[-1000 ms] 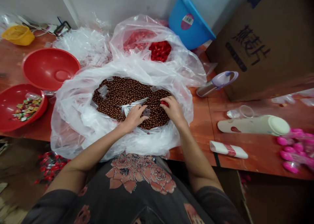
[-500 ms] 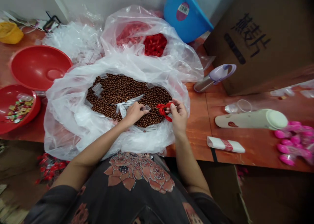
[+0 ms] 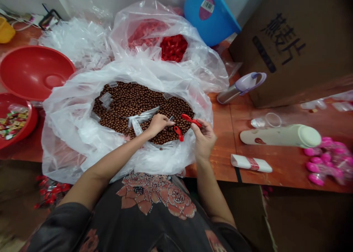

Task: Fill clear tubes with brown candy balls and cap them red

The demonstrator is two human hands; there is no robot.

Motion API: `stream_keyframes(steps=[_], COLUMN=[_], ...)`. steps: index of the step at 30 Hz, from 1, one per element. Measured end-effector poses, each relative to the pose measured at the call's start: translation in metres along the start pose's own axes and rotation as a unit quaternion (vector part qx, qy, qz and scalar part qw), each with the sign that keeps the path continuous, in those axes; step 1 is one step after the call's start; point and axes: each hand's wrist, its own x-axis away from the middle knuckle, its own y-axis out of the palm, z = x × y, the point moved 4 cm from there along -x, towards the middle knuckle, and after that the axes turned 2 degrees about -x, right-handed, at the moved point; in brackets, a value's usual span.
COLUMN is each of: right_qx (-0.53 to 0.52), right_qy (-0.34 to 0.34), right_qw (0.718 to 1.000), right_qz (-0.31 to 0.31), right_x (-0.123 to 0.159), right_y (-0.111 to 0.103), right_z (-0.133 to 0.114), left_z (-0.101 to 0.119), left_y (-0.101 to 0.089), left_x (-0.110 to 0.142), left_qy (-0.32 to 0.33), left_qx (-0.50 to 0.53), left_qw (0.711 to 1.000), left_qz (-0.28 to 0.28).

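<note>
Head view: pinching spoon-shaped red plastic piece [image 3: 188, 117] in right grip [image 3: 204, 139], clear plastic piece [image 3: 171, 119] in left grip [image 3: 159, 125]; might, through loose pinching, drop either onto round brown balls [image 3: 135, 101] below.

Left grip [image 3: 157, 125] and right grip [image 3: 204, 141] pinched

One red piece [image 3: 178, 133] is now separated from the right hand [image 3: 204, 138]; half a second ago, the red pieces were bunched there.

Top [image 3: 135, 230] is dark grey, short sleeves [image 3: 66, 220], and the big salmon flowers [image 3: 178, 202] bottom centre are covered in tiny pale studs [image 3: 165, 183].
</note>
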Motion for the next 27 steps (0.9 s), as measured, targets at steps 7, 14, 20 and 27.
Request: stream_keyframes(steps=[7,14,20,27], right_qx=[-0.163,-0.204,-0.242,-0.215], right_qy=[0.119,0.193,0.232,0.257], right_qw=[0.979,0.959,0.937,0.933], right_qz=[-0.002,-0.038,-0.095,-0.134], right_x=[0.000,-0.002,0.002,0.007], right_y=[0.003,0.001,0.005,0.021], right_z=[0.009,0.021,0.020,0.015], left_z=[-0.001,0.001,-0.020,-0.010], left_y=[0.015,0.010,-0.031,-0.014], left_x=[-0.007,-0.004,0.022,0.002], left_qy=[0.009,0.005,-0.062,-0.045], left_qx=[0.192,0.279,0.091,0.053], left_qw=[0.981,0.960,0.992,0.998], left_qz=[0.013,-0.010,-0.059,-0.002])
